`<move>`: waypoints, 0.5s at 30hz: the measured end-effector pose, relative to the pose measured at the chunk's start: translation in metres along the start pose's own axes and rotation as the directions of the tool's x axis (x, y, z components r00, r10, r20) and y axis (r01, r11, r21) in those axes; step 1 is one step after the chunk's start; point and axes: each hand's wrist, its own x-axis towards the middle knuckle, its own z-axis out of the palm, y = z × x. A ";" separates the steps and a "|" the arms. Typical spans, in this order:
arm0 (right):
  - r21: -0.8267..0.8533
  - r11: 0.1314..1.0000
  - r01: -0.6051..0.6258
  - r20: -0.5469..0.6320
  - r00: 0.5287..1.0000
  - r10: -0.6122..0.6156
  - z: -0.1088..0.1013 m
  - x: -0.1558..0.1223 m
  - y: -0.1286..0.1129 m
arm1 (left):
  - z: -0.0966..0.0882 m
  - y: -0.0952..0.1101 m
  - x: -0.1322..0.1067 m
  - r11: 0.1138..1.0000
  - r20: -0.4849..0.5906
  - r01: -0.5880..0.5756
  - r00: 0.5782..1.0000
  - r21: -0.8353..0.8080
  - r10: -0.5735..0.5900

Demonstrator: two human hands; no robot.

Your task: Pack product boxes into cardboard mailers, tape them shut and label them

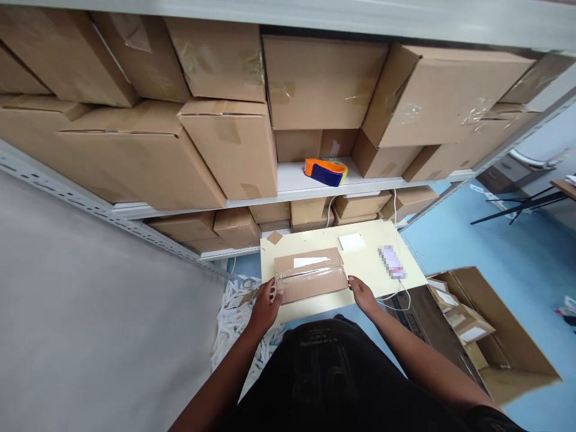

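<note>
A flat brown cardboard parcel [309, 275] with clear tape across it and a white label lies on a small pale yellow table [373, 267]. My left hand [266, 302] grips the parcel's left end, fingers curled over its edge. My right hand [361, 292] holds the right end, fingers touching the lower corner. Both hands rest at the table's near side.
A white pad [351, 241] and a blurred device [392, 262] with a white cable lie on the table. An orange and blue tape dispenser [326, 171] sits on a shelf among stacked cartons [225, 144]. An open box [477, 327] of parcels stands at right. Paper strips [234, 318] litter the floor.
</note>
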 end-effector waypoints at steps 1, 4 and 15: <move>-0.030 0.999 -0.010 0.015 1.000 0.011 -0.004 0.001 0.006 | -0.004 0.007 0.003 0.998 -0.034 -0.039 0.999 0.052 0.041; -0.090 0.996 -0.029 0.065 0.997 0.035 -0.015 0.003 0.026 | -0.010 0.045 0.019 0.950 -0.017 -0.224 0.972 0.219 0.233; -0.097 0.995 0.030 0.301 0.954 0.000 -0.046 0.042 0.077 | 0.136 0.193 0.117 0.723 0.621 -0.603 0.720 0.336 0.311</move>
